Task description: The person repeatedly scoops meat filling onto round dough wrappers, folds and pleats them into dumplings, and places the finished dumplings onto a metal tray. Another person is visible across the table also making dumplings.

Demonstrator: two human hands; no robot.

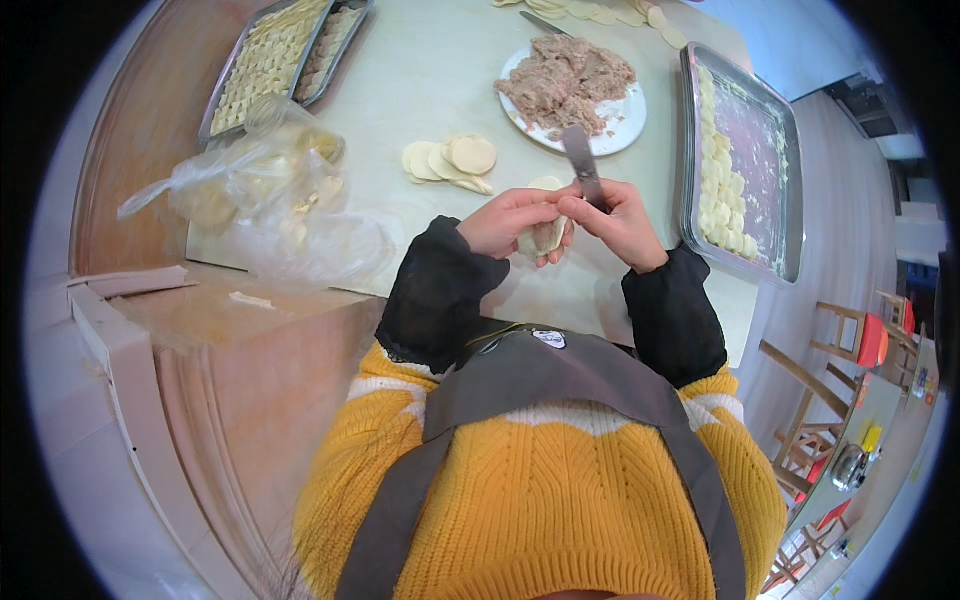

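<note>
My left hand (510, 219) holds a round dough wrapper (534, 244), folded over with some meat filling showing at its edge. The fingers of my right hand (621, 225) meet the wrapper's upper edge, and that hand also grips a flat metal filling spatula (583, 161) that points away from me. The spatula's far end reaches the near rim of a white plate (632, 120), which is heaped with minced meat filling (566, 79). Left of my hands lies a loose pile of round dough wrappers (450, 160). Another wrapper (544, 182) shows just beyond my fingers.
At right, stacked metal trays (787, 187) hold rows of dumplings (720, 195). More filled trays (266, 64) stand at the far left. A clear plastic bag (255, 187) lies on the left tabletop. Wrappers (592, 10) and a knife-like blade (541, 22) lie at the back.
</note>
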